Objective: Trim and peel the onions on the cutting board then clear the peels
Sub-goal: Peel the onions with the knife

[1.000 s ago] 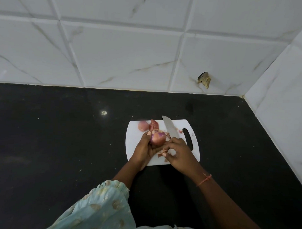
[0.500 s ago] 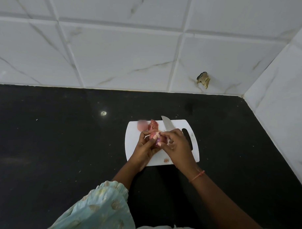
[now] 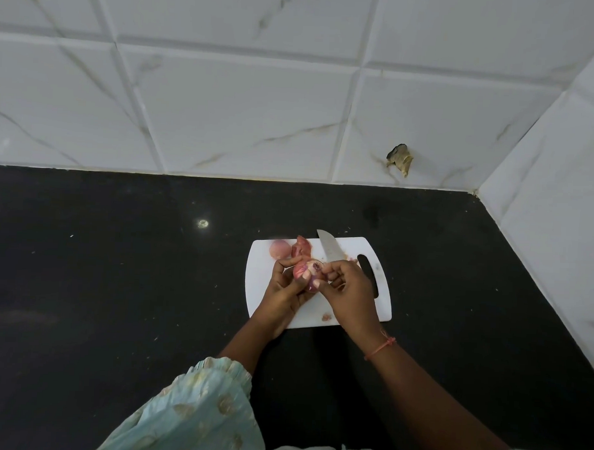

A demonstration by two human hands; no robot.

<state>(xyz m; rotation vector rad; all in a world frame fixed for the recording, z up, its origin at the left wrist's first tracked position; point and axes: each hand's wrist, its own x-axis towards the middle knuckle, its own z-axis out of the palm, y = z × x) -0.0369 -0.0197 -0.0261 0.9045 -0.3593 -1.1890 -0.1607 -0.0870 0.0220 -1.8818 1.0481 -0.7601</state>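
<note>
I start from the black polished stone countertop [image 3: 118, 286], which runs back to a wall of white marble-look tiles [image 3: 242, 105]; one tile has a chipped hole [image 3: 399, 158] in it. Near the right corner lies the white plastic cutting board with a slot handle [image 3: 380, 308], set close to my body so both forearms reach it without stretching.

My left hand [image 3: 283, 291] cups the half-peeled purple-pink onion [image 3: 308, 270] from below and from the side, fingers curled round it. I judge that it is held above the middle of the board so that loose skin falls onto the white plastic rather than the dark stone. My right hand [image 3: 349, 290] comes in from the other side with its fingertips curled against the onion's cut end. It seems to be pinching at a flap of skin, though I cannot tell whether any skin is caught between the fingers.

The steel-bladed kitchen knife [image 3: 328, 247] lies flat on the board behind my right hand, tip pointing away. I take it as parked there because trimming on this onion is done and peeling wants bare fingers.

At the far left corner sits a pale pink peeled onion [image 3: 280, 249], kept apart from the work. Just beside it is a heap of pinkish-red peels [image 3: 302, 248], and a small scrap of skin [image 3: 326, 316] lies near the front edge, all yet to be cleared.
</note>
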